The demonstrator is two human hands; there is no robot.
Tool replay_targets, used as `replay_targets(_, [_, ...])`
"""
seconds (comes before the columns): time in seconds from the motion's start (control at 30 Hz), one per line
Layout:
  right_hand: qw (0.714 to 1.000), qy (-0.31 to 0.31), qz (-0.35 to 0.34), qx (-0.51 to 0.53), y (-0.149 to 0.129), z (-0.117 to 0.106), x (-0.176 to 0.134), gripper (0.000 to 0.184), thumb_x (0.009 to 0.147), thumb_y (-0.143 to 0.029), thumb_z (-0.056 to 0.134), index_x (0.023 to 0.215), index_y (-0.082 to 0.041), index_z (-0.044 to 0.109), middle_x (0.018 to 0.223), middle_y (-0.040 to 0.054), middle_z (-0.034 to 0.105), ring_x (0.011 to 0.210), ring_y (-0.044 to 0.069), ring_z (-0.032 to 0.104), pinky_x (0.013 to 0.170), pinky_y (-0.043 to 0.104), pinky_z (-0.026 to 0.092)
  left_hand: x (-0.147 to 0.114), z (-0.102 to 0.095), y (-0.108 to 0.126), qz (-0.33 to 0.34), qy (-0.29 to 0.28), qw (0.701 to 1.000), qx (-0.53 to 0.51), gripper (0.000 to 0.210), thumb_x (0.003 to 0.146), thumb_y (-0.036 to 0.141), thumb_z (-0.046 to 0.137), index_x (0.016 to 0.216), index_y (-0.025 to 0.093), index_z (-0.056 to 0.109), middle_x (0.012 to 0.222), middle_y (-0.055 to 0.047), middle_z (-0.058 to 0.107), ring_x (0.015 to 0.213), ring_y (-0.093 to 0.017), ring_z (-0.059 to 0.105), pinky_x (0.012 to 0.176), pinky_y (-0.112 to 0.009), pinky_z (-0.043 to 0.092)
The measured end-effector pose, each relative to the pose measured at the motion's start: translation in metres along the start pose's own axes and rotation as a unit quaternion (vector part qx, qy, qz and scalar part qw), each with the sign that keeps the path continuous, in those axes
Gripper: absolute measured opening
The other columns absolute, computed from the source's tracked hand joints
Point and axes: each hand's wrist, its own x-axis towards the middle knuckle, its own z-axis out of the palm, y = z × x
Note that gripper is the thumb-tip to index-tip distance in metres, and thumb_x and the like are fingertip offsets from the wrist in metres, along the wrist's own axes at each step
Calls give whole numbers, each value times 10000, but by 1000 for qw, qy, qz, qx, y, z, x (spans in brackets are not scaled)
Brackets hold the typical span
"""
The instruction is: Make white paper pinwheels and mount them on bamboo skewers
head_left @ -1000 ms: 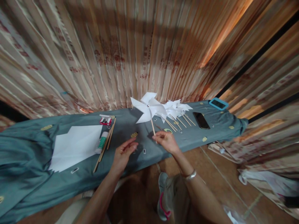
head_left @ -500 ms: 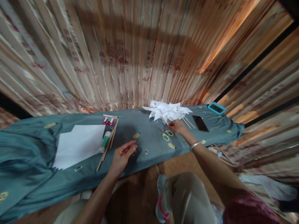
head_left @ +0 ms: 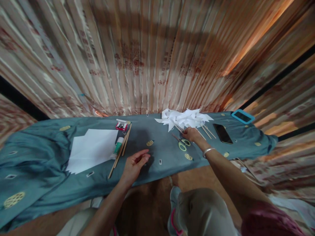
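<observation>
White paper pinwheels (head_left: pixel 187 118) on thin wooden sticks lie in an overlapping pile at the far side of the cloth-covered table. My right hand (head_left: pixel 192 134), with a bangle at the wrist, is closed in a pinch on the stick of one pinwheel at the pile's near edge. Just left of and below that hand lie scissors (head_left: pixel 182 144) with yellow-green handles. My left hand (head_left: pixel 135 164) hovers over the near part of the table, holding nothing, its fingers stretched out and the thumb a little apart.
White paper sheets (head_left: pixel 92 149) lie at the left. Beside them are a green-and-white glue stick (head_left: pixel 118 147), several wooden sticks (head_left: pixel 120 154) and a small red box (head_left: pixel 121 126). A dark phone (head_left: pixel 222 133) and a blue-framed device (head_left: pixel 243 116) lie at the right. A pleated curtain (head_left: pixel 147 65) hangs behind.
The view has turned slightly left, so everything sits further right in the picture. My right hand stays on the pinwheel's stick at the pile; my left hand keeps nearly the same pose.
</observation>
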Motion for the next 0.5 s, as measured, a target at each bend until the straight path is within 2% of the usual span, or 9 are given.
replay_targets(0.13, [1000,10,-7,-8,0,-1,-9,231,886,-259,565,1001,-154,734,1017,154,737,974,251,689,774,291,478,-2,-1,0,0,8,1000,-10,441,537,395,806,912,166,763,819,-73,777,788,-202,710,762,-313,546])
replay_targets(0.23, [999,39,-3,-8,-4,-8,-21,274,902,-277,539,1002,-95,717,1041,241,709,1002,333,673,787,373,479,-4,-4,2,3,16,1000,-17,422,555,378,795,920,167,764,820,-69,777,781,-193,706,765,-307,542])
replay_targets(0.33, [997,67,-29,16,-23,-13,-37,306,920,-250,485,1002,-60,710,997,292,701,971,376,678,770,405,474,-6,-9,4,22,27,999,-16,391,585,369,781,922,172,765,828,-68,777,784,-193,704,770,-310,543])
replay_targets(0.37, [995,74,-54,32,-34,-12,-43,305,926,-242,470,1011,-78,712,995,274,709,963,361,682,773,391,472,-6,-10,5,30,31,999,-15,379,594,368,776,918,172,765,831,-68,777,784,-193,704,766,-311,543])
replay_targets(0.5, [974,78,-180,116,-99,3,-68,251,918,-223,488,1012,-202,720,993,104,757,924,234,700,776,270,467,-4,-17,7,64,49,997,-13,328,628,364,752,897,177,765,823,-62,773,774,-189,698,738,-298,542])
